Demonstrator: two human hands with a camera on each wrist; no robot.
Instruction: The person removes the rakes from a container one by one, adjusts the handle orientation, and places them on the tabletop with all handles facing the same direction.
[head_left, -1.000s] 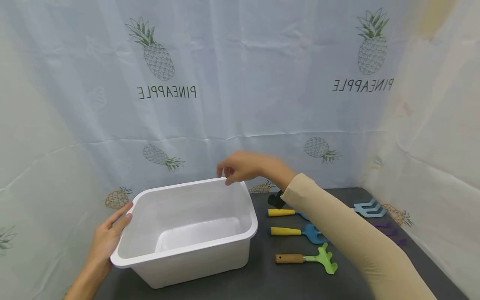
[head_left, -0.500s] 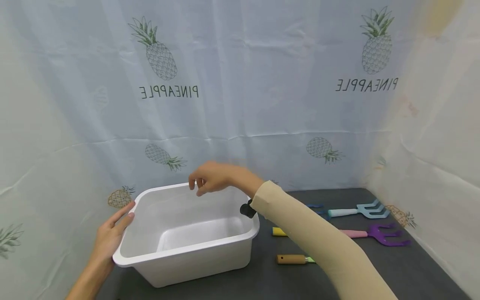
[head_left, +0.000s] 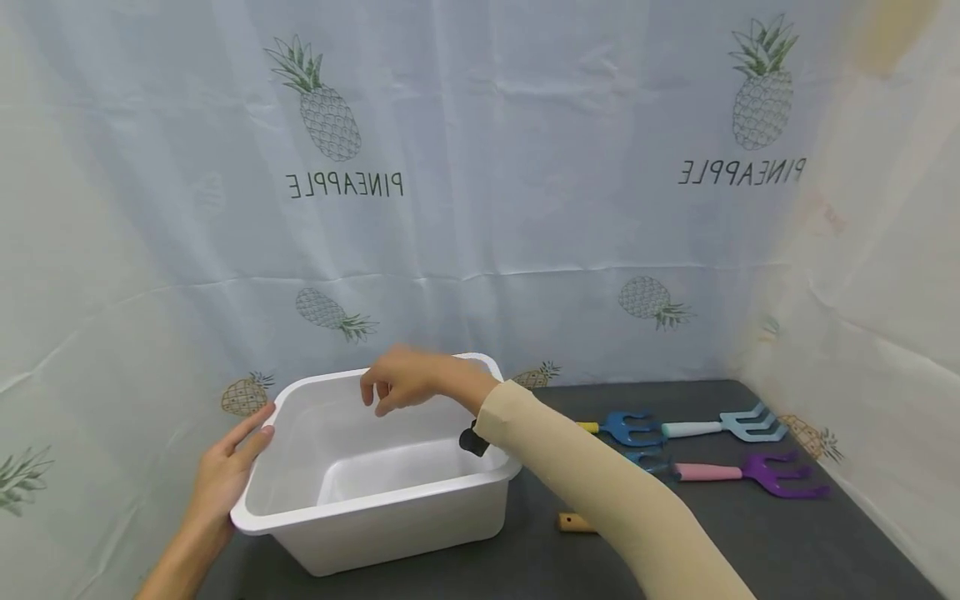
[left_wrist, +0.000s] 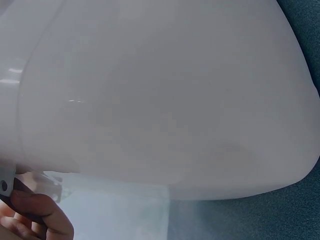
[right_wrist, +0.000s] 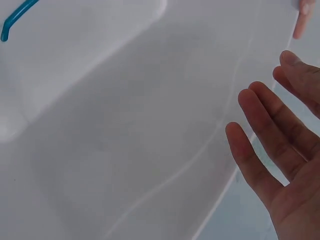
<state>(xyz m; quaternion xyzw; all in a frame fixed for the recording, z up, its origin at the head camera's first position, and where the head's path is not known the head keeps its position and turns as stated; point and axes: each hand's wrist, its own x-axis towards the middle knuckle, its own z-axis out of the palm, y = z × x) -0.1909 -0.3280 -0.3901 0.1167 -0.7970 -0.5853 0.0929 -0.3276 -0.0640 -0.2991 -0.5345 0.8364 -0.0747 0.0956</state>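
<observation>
My left hand (head_left: 225, 479) grips the left rim of a white plastic basin (head_left: 390, 537), which stands on the dark table; the left wrist view is mostly filled by the basin's wall (left_wrist: 165, 100). My right hand (head_left: 408, 379) hangs over the basin's back part, palm down and holding nothing. Its fingers look loosely bent in the head view. The right wrist view shows that hand (right_wrist: 280, 150) with its fingers apart beside the basin's inner wall (right_wrist: 150, 125). A teal prong (right_wrist: 19, 17) pokes in at that view's top left; what it belongs to is cut off.
Garden hand forks lie right of the basin: a blue one (head_left: 628, 428), a light blue one (head_left: 750, 423) and a purple one (head_left: 772, 477). My right sleeve partly covers another blue tool (head_left: 645, 460) and a wooden handle (head_left: 574, 522). A pineapple-print curtain (head_left: 487, 208) hangs behind.
My right hand has moved left and down, from the basin's back right rim to over its inside. The sleeve has uncovered forks at the right. My left hand keeps its hold on the rim.
</observation>
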